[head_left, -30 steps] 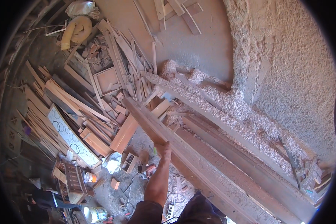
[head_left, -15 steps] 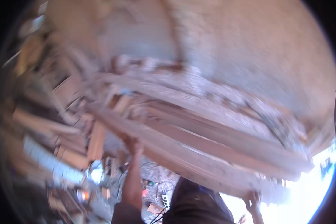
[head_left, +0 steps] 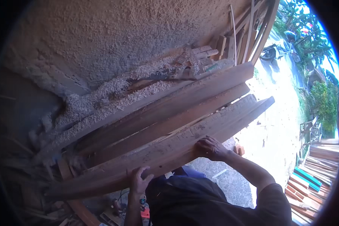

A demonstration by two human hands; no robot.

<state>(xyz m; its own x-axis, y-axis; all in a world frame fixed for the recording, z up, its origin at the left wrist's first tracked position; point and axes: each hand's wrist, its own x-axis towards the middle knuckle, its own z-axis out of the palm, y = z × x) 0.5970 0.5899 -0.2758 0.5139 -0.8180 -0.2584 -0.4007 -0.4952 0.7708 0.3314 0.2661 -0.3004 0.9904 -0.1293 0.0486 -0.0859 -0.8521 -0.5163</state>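
A long, thick wooden beam [head_left: 173, 150] slants across in front of me, its right end higher in view. My left hand [head_left: 140, 181] grips its near edge left of the middle, with the thumb and fingers bent against the wood. Farther right, my right hand [head_left: 210, 148] is curled over the same near edge, its fingertips partly hidden. Just behind lie a reddish-brown plank [head_left: 184, 116] and a wider plank [head_left: 211, 87], roughly parallel to the beam.
Wood shavings [head_left: 79, 109] heap along the rough wall [head_left: 132, 41]. Tall boards [head_left: 246, 35] lean at the back right. Stacked boards [head_left: 309, 192], some teal, lie at the lower right, by sunlit ground. Offcuts [head_left: 79, 211] and a red object [head_left: 145, 213] lie low at left.
My view has swung to the right, toward the bright outdoors. Both hands remain on the beam, which now slants up to the right; the right hand appears closer to the left one.
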